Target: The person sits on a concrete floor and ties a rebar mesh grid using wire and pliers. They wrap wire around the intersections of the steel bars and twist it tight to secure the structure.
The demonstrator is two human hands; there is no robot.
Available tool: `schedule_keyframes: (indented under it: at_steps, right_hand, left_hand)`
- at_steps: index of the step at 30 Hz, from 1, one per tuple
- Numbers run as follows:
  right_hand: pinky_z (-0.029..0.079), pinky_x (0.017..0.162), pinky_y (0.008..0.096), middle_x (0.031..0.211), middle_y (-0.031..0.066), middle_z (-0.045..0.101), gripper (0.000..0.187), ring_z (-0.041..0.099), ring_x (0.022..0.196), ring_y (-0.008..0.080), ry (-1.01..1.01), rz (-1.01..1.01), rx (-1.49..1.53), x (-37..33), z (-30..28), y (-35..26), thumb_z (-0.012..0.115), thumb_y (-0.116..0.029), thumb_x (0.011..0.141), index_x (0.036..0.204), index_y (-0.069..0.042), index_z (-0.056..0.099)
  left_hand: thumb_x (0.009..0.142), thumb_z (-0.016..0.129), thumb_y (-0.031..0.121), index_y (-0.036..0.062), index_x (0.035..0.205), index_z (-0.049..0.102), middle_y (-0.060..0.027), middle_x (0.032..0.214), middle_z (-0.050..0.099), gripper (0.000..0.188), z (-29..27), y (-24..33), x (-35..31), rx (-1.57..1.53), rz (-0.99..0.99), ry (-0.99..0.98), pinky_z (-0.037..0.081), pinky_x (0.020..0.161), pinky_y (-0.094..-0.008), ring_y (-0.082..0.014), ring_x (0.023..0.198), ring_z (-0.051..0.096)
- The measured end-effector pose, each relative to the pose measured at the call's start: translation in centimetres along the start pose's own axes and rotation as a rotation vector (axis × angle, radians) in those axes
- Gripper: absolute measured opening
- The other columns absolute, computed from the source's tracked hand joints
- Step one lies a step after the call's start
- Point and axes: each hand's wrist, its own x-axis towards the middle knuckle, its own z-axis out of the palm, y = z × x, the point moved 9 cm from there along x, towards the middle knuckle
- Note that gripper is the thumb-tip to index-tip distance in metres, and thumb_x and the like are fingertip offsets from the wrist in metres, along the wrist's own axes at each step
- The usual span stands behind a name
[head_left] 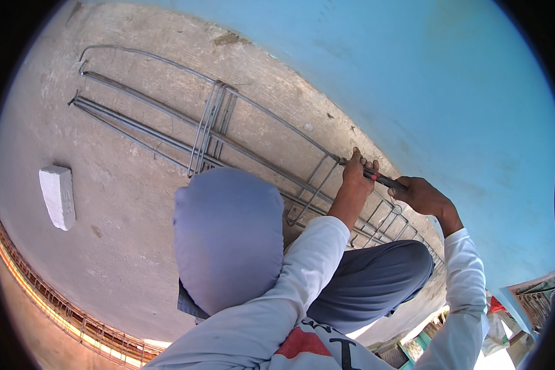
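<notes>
A cage of steel reinforcing bars (262, 161) with square wire stirrups lies along the concrete floor at the foot of a blue wall. My left hand (357, 176) is closed around the front part of a dark long-handled hand tool (383, 179) with a red band, probably pincers. Its tip meets the upper long bar beside a stirrup (317, 185). Behind it, my right hand (420, 196) grips the rear end of the same tool. The tool's jaws are too small and partly hidden to make out.
Several bunched stirrups (211, 126) hang on the bars to the left. A white block (58, 196) lies on the concrete floor (114, 246). The blue wall (438, 80) rises beyond the cage. My bent knees (228, 237) are close to the bars.
</notes>
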Motion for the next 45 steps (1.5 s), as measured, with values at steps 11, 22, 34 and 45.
schedule_keyframes:
  at_steps: [11, 22, 34, 45]
  right_hand:
    - [0.053, 0.063, 0.0334, 0.089, 0.0163, 0.071, 0.053, 0.068, 0.074, 0.0242, 0.090, -0.011, 0.980, 0.2, 5.1, 5.7, 0.053, -0.044, 0.103, 0.125, 0.004, 0.059]
    - [0.053, 0.062, 0.0403, 0.068, 0.0129, 0.068, 0.055, 0.065, 0.061, 0.0261, -0.034, 0.115, 0.340, 1.7, 4.8, 3.6, 0.067, -0.051, 0.095, 0.091, 0.004, 0.071]
    - [0.052, 0.072, 0.0384, 0.089, 0.0131, 0.073, 0.033, 0.066, 0.074, 0.0222, -0.121, -0.085, 0.086, 2.2, 0.2, -0.4, 0.063, -0.022, 0.098, 0.127, -0.005, 0.066]
    - [0.050, 0.062, 0.0388, 0.076, 0.0127, 0.066, 0.042, 0.062, 0.065, 0.0239, -0.100, -0.073, -0.057, 2.5, -1.8, -2.8, 0.057, -0.041, 0.103, 0.119, -0.004, 0.066]
  left_hand:
    - [0.107, 0.051, 0.041, 0.0068, 0.093, 0.045, -0.0030, 0.077, 0.043, 0.037, -0.4, -0.3, -0.5, 0.067, 0.061, -0.003, 0.056, 0.058, -0.0379, -0.0165, 0.058, 0.046]
    - [0.109, 0.042, 0.043, 0.0035, 0.110, 0.044, -0.0073, 0.088, 0.051, 0.040, -1.6, 1.0, -2.3, 0.485, 0.264, 0.155, 0.056, 0.059, -0.0365, -0.0187, 0.065, 0.055]
    - [0.107, 0.040, 0.052, 0.0080, 0.148, 0.031, -0.0161, 0.127, 0.056, 0.061, -1.7, 0.3, -4.1, 0.459, 0.322, -0.092, 0.059, 0.093, -0.0446, -0.0286, 0.108, 0.063]
    - [0.104, 0.051, 0.051, 0.0023, 0.136, 0.046, -0.0153, 0.122, 0.062, 0.058, -1.1, 0.1, -2.3, 0.284, 0.148, -0.079, 0.063, 0.078, -0.0345, -0.0253, 0.099, 0.069]
